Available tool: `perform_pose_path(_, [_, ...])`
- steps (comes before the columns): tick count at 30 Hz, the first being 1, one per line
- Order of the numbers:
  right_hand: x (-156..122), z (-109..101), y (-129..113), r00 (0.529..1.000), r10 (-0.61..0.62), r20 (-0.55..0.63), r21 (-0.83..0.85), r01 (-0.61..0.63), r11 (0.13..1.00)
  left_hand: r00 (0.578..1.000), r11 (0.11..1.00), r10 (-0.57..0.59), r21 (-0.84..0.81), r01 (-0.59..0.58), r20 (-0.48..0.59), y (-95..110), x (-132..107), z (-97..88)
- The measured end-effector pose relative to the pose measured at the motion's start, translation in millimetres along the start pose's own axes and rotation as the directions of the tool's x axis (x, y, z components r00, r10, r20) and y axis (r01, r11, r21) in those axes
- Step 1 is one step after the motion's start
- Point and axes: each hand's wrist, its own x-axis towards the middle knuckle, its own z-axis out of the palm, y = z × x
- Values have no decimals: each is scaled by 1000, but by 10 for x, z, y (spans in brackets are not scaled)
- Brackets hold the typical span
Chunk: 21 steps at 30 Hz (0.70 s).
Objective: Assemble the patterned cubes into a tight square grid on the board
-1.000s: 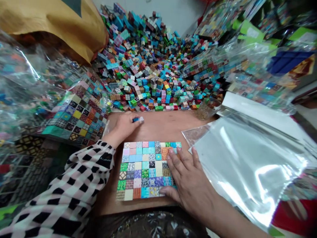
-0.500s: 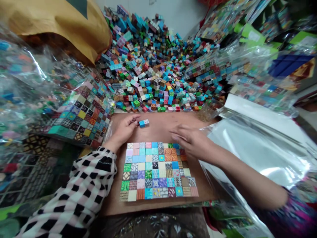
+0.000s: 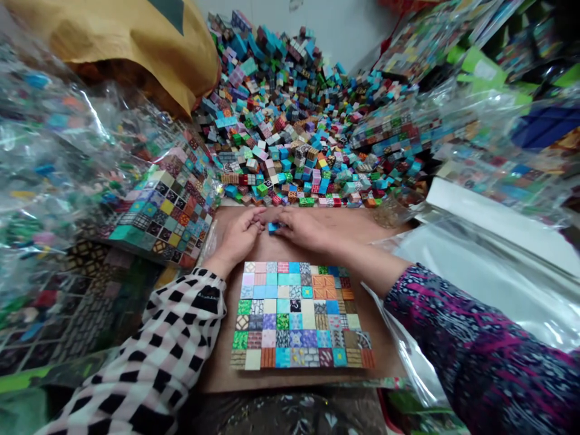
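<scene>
One left hand, one right hand, one blue cube between them

On my board the grid lies nearest me. Behind it a cube sits on the board between my left hand and my right hand. Behind the board rises the pile. A bagged grid lies left of the board, and bags lie to its right.
</scene>
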Motion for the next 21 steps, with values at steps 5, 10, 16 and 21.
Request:
perform_pose_path(5, [-325,-223,-1,988,155,25,97,-156,983,1000,1000,-5,8,5,4,-3,12,-11])
perform_pose_path(10, [-835,-460,-67,972,237,1,257,-229,939,1000,1000,-10,15,11,-2,-5,11,-15])
perform_pose_path(16, [-1211,-503,-196,965,248,78,245,-260,934,1000,1000,-4,17,4,-12,-83,34,-5])
perform_pose_path(21, [-1232,-415,-188,971,218,94,265,-235,935,1000,998,27,54,-26,-11,-112,40,-9])
